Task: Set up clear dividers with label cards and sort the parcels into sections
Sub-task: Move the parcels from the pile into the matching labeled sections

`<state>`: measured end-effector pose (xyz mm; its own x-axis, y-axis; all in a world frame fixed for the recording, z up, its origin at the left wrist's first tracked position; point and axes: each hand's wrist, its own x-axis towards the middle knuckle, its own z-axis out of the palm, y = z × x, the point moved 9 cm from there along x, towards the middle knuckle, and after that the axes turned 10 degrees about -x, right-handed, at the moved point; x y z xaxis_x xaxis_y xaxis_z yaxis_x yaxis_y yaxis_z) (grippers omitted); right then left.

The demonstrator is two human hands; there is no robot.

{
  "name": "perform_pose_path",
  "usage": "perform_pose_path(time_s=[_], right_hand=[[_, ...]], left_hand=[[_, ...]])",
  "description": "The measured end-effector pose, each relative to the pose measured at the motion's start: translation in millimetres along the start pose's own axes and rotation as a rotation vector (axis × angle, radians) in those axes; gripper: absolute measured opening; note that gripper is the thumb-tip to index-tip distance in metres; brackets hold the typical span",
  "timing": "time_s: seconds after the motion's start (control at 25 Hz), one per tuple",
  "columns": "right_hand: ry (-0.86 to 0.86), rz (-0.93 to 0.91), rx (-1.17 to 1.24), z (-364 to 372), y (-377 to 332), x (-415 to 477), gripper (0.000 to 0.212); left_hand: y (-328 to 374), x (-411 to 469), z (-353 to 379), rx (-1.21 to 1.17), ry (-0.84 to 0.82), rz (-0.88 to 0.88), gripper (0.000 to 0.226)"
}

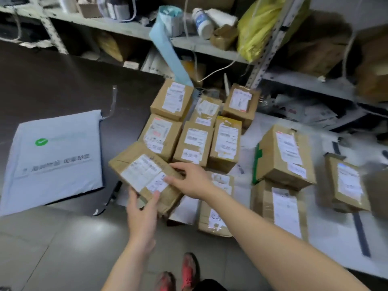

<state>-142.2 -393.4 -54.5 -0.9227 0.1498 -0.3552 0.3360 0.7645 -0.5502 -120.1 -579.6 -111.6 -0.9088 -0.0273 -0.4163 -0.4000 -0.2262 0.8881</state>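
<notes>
At 6 o'clock, a pair of red shoes (189, 269) stands on the grey tiled floor (63, 238). Just beyond, both hands grasp one taped brown parcel (134, 162), tilted and held above the floor. The left hand (142, 213) grips its near edge with the thumb on top. The right hand (189, 179) clasps its 3 o'clock end, fingers laid over the white label.

At 9 o'clock of the parcel a grey-blue mailer bag (54, 156) lies flat. From 12 to 1 o'clock, labelled cartons (194, 143) stand packed side by side, touching. At 3 o'clock, larger cartons (285, 156) lie on a white sheet (336, 238); the label text is too blurred to read.

Farthest, at 12 o'clock, metal shelving (304, 80) carries a blue paper roll (168, 22), a white bottle (201, 19) and a yellow bag (258, 26).
</notes>
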Motion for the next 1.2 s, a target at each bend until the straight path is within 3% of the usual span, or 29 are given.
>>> perform_pose_path(time_s=[0.2,0.52,0.8,0.92,1.2], right_hand=[[0.229,0.008,0.15,-55,-28,-62,0.053],[0.651,0.159,0.375,-150,40,-213,0.05],[0.89,0.298,0.497,-187,157,-375,0.06],[0.934,0.326,0.551,-196,218,-440,0.052],[0.959,0.398,0.57,-211,356,-559,0.047]], left_hand=[[75,-26,13,0.058,-0.076,0.19,0.058],[125,-127,148,0.165,-0.637,0.353,0.055],[55,-254,263,0.32,-0.976,0.354,0.068],[12,-317,309,0.373,-1.027,0.376,0.078],[-80,-454,396,0.447,-1.088,0.335,0.078]])
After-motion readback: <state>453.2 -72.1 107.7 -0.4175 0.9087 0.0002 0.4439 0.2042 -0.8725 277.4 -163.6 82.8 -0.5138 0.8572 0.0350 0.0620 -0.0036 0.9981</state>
